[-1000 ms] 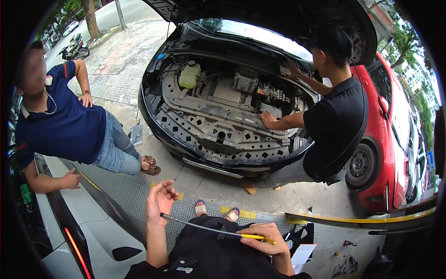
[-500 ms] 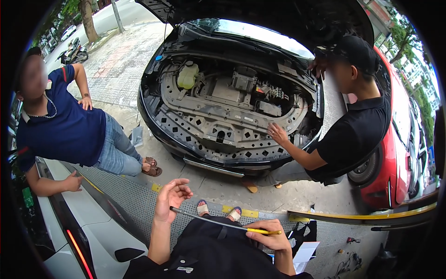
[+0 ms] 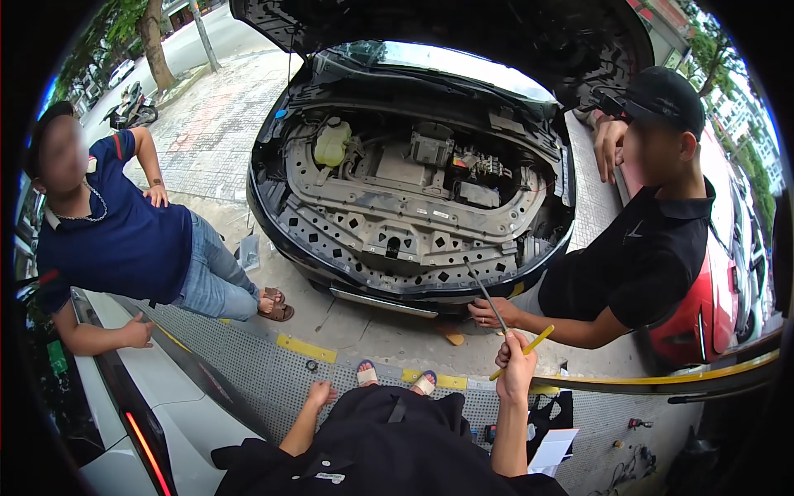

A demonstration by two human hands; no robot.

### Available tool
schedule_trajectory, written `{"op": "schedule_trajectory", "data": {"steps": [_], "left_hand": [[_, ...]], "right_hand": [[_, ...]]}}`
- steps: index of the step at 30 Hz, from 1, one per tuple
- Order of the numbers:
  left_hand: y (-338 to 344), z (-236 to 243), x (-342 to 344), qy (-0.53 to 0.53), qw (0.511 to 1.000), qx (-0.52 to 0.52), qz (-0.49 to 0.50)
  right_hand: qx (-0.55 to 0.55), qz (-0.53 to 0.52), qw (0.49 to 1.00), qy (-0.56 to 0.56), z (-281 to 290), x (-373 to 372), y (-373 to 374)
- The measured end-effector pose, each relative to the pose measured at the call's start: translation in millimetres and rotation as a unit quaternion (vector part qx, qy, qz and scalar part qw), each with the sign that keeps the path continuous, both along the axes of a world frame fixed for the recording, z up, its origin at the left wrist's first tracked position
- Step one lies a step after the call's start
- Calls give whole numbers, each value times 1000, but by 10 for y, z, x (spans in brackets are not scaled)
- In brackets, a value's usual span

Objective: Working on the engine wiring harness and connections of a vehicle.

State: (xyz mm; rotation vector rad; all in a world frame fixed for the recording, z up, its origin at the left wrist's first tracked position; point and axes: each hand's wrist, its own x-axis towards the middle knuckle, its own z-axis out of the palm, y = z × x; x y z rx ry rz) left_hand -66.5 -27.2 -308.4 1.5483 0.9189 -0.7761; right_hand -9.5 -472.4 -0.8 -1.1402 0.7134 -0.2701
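Note:
My right hand is closed around a long thin grey rod, held up in front of me toward the open engine bay. A yellow handle-like stick slants across the same grip; whether it is joined to the rod I cannot make out. The rod's dark tip lies in line with the car's front panel, and contact cannot be told. Next to the rod is the hand of a person in black. My left hand hangs low at my left side, fingers curled, with nothing visible in it.
Ahead stands a dark car with its hood raised. A person in a blue shirt leans on a white car at left. A yellow-edged ledge runs before my feet. White papers lie at lower right.
My right hand has raised the rod and turned it forward. My left hand has dropped and curled. The person in black has turned and brought a hand down beside the rod.

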Motion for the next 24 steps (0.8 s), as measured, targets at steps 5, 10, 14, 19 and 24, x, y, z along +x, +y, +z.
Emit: {"op": "schedule_trajectory", "data": {"steps": [5, 10, 14, 19, 24], "left_hand": [[550, -253, -1120, 83, 988, 116, -59], [663, -312, -1556, 96, 975, 158, -121], [396, -124, -982, -30, 995, 76, 55], [147, 184, -139, -91, 980, 6, 179], [164, 289, 49, -106, 987, -33, 115]], "right_hand": [[22, -31, 999, 10, -127, -93, -219], [21, -50, 998, 18, -243, -133, -315], [45, -48, 998, 14, -193, -110, -269], [27, -42, 998, -24, -78, -24, -215], [-255, 61, 964, -50, -11, 212, -199]]}}
